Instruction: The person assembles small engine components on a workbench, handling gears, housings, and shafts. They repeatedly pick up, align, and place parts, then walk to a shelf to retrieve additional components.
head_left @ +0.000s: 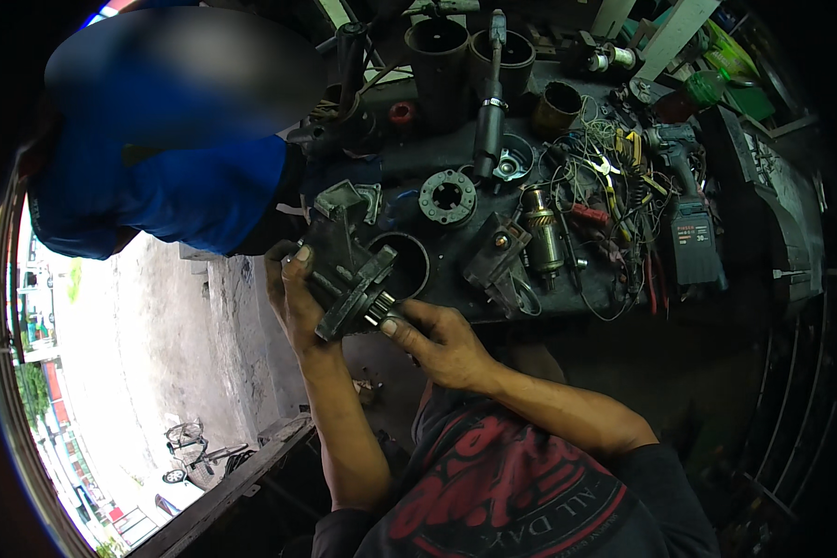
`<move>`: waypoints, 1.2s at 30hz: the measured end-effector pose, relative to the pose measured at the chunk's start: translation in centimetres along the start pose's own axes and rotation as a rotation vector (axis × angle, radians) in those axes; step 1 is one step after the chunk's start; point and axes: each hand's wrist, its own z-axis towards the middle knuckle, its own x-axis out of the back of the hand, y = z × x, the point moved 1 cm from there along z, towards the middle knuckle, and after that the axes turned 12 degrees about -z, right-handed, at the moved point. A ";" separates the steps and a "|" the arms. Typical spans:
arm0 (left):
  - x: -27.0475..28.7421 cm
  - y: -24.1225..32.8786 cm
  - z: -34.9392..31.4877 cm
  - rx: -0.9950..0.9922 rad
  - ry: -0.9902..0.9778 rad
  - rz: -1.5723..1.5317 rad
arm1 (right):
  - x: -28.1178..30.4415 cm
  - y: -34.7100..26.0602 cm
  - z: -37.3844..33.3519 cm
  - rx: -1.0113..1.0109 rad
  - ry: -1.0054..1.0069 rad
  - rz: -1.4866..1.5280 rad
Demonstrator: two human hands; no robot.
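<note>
A dark, greasy metal starter housing (353, 296) is held up at the near edge of the bench. My left hand (295, 293) is closed round its left side, thumb on top. From its right face juts a shiny toothed pinion gear (378, 308). My right hand (445, 342) is closed with thumb and fingertips at the end of this gear. Just behind the housing lies a hollow dark cylinder (407, 260). Farther back sits a round metal plate (448, 197) with a central opening. An armature (540, 232) with a copper-coloured band stands to the right, beside a dark metal part (495, 251).
Tangled wires and pliers (608, 177) cover the bench's right side, near a cordless power tool (686, 205). Large dark cans (437, 51) and a grease gun-like tube (490, 126) are at the back. A person in blue (186, 195) is close at the far left.
</note>
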 end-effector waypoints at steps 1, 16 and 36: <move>-0.2 0.1 0.1 0.009 0.012 -0.006 | 0.1 -0.1 0.0 -0.004 0.007 -0.016; -1.0 -1.3 0.0 -0.014 -0.070 0.067 | 0.9 1.8 0.5 0.004 -0.029 0.095; 2.1 -7.7 1.5 -0.800 -0.742 0.602 | 8.5 9.1 -2.2 -0.363 0.541 -0.655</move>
